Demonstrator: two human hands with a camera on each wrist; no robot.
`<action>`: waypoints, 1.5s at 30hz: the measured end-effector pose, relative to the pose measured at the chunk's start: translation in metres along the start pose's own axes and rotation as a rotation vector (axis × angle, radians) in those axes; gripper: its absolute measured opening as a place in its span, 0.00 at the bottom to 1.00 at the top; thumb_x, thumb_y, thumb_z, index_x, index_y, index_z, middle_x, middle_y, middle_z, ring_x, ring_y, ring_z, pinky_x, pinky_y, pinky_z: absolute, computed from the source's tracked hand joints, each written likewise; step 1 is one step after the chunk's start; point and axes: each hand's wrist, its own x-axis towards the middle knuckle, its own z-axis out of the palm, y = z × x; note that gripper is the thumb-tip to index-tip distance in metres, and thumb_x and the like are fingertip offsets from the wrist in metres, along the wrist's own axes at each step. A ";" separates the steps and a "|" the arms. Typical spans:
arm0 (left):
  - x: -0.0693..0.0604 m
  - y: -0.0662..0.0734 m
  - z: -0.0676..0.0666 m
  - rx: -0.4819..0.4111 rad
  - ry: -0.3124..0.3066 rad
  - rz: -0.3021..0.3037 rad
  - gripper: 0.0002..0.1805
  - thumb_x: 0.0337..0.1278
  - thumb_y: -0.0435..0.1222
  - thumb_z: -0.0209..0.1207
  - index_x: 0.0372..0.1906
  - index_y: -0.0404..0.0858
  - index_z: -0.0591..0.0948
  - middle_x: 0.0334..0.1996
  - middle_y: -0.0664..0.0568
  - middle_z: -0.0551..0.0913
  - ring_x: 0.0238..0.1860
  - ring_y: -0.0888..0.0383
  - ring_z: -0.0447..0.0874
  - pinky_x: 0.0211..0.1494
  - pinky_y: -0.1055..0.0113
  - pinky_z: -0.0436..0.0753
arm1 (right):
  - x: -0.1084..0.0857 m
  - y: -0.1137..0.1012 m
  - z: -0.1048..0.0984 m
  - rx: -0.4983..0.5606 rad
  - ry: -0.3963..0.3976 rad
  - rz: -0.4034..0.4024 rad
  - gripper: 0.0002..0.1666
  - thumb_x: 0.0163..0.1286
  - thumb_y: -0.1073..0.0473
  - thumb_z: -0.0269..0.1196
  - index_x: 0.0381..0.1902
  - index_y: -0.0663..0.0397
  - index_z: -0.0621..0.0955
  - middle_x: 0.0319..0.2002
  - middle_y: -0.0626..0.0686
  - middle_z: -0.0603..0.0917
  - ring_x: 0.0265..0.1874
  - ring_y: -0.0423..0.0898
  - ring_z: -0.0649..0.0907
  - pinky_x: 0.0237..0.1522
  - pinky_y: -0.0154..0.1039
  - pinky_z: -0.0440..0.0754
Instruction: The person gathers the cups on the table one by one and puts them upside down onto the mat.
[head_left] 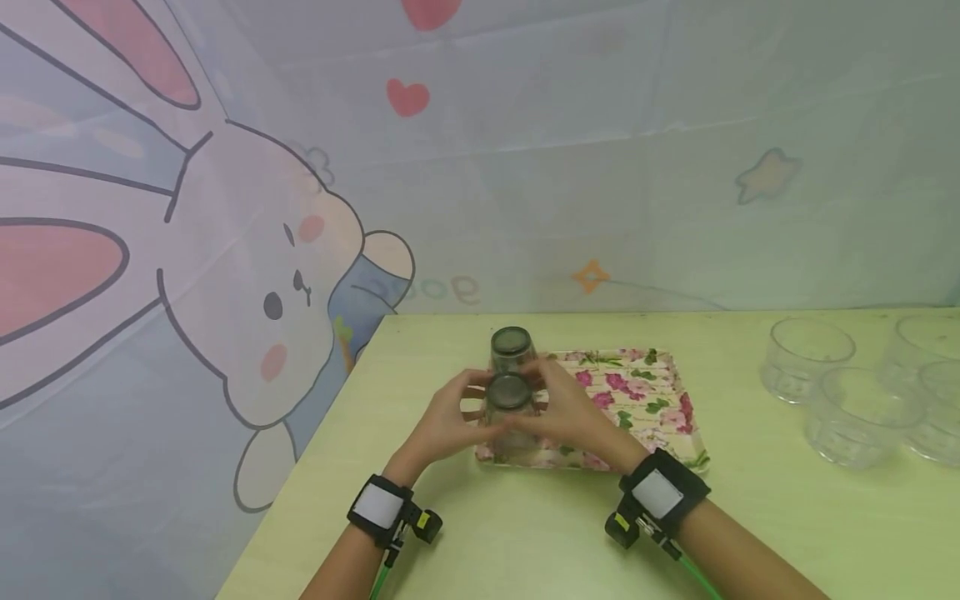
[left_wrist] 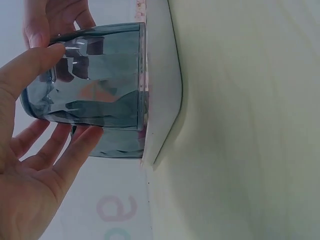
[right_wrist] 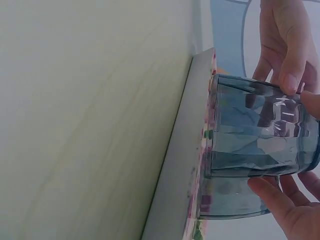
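Both hands grip one grey-blue glass (head_left: 510, 417), upside down at the near left corner of a floral tray (head_left: 637, 400). The left hand (head_left: 453, 417) curls round its left side, the right hand (head_left: 573, 412) round its right side. In the left wrist view the glass (left_wrist: 95, 80) has its rim at the tray's surface, with the left hand's (left_wrist: 40, 155) thumb and fingers on it. The right wrist view shows the same glass (right_wrist: 260, 130) and the right hand's (right_wrist: 295, 210) fingers. A second upturned glass (head_left: 512, 343) stands right behind the first.
Several clear glass cups, among them one cup (head_left: 806, 358) at the back and one (head_left: 862, 421) nearer, stand on the yellow-green table (head_left: 525, 533) at the right. Behind the table hangs a printed cloth (head_left: 555, 192) with a rabbit on it.
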 end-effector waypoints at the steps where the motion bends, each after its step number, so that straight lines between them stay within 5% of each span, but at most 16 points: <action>1: 0.000 -0.001 0.000 -0.003 -0.003 -0.002 0.36 0.47 0.42 0.71 0.63 0.49 0.69 0.59 0.50 0.74 0.60 0.47 0.77 0.55 0.60 0.85 | 0.000 0.000 0.000 -0.005 -0.002 0.000 0.40 0.54 0.52 0.73 0.60 0.59 0.69 0.56 0.59 0.73 0.54 0.55 0.78 0.50 0.46 0.85; 14: -0.001 -0.007 -0.001 -0.015 -0.040 -0.040 0.37 0.46 0.39 0.72 0.63 0.46 0.68 0.62 0.49 0.72 0.61 0.46 0.76 0.58 0.59 0.84 | 0.000 0.004 0.006 -0.054 -0.021 0.001 0.38 0.54 0.50 0.74 0.57 0.59 0.69 0.53 0.58 0.75 0.54 0.54 0.78 0.51 0.45 0.84; 21: -0.007 0.022 -0.005 -0.029 -0.067 -0.079 0.37 0.48 0.33 0.70 0.64 0.37 0.66 0.63 0.41 0.70 0.63 0.42 0.73 0.61 0.54 0.82 | 0.002 0.007 0.006 -0.039 -0.032 -0.006 0.38 0.54 0.51 0.73 0.57 0.59 0.69 0.53 0.59 0.76 0.54 0.56 0.79 0.50 0.44 0.85; 35: -0.009 0.022 -0.008 -0.055 -0.099 -0.101 0.37 0.49 0.35 0.69 0.64 0.37 0.65 0.64 0.42 0.69 0.64 0.43 0.72 0.63 0.54 0.80 | 0.000 0.007 0.009 -0.041 -0.036 0.002 0.39 0.54 0.50 0.73 0.57 0.58 0.68 0.53 0.58 0.77 0.55 0.55 0.79 0.51 0.46 0.84; 45: -0.002 -0.009 0.000 -0.058 -0.084 -0.110 0.39 0.48 0.39 0.71 0.65 0.45 0.65 0.63 0.48 0.68 0.65 0.46 0.71 0.63 0.56 0.81 | -0.001 0.005 0.008 -0.065 -0.049 0.062 0.42 0.54 0.49 0.74 0.60 0.55 0.67 0.56 0.56 0.75 0.57 0.54 0.78 0.54 0.47 0.82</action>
